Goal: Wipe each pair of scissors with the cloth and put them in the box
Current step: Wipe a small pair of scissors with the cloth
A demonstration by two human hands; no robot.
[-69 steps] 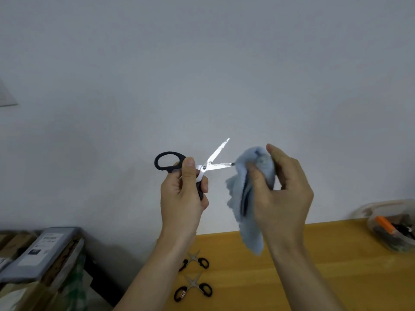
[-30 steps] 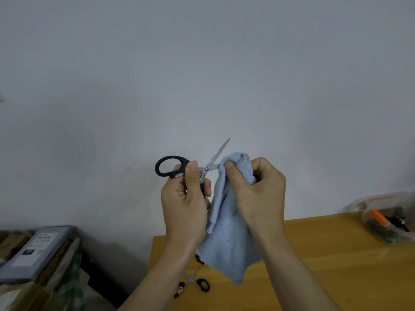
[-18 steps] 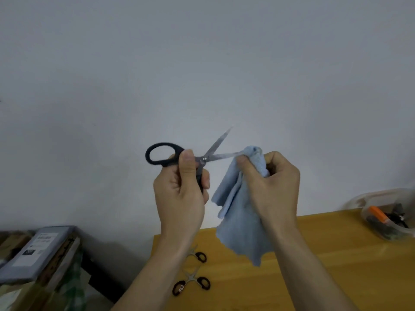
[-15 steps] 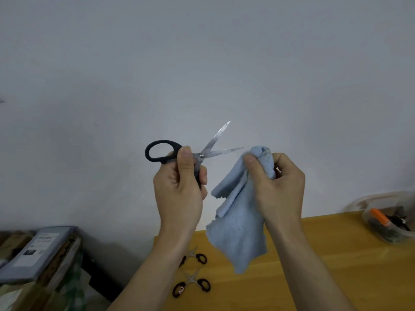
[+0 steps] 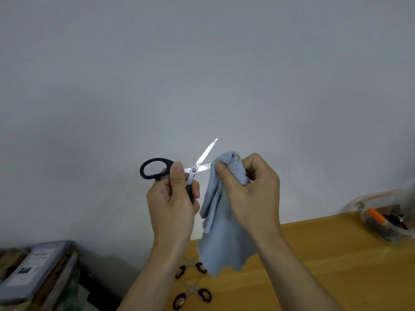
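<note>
My left hand (image 5: pixel 173 205) grips black-handled scissors (image 5: pixel 195 167) by the handles, held up in front of the wall with the blades spread apart. My right hand (image 5: pixel 249 189) pinches a light blue cloth (image 5: pixel 222 239) around the lower blade near its tip; the upper blade points up and to the right, bare. The cloth hangs down below my hand. Two small pairs of scissors (image 5: pixel 192 265) (image 5: pixel 192 296) with black loops lie on the yellow wooden table (image 5: pixel 325 265) below. A clear plastic box (image 5: pixel 386 218) stands at the table's right edge with scissors and an orange-handled item inside.
A grey wall fills the background. Left of the table, lower down, sits a grey flat package (image 5: pixel 33 270) on stacked cartons. The table's left edge runs just beside the two small scissors.
My right hand has brought the cloth back onto the lower blade after pulling off its tip. My left hand holds the scissors in much the same place.
</note>
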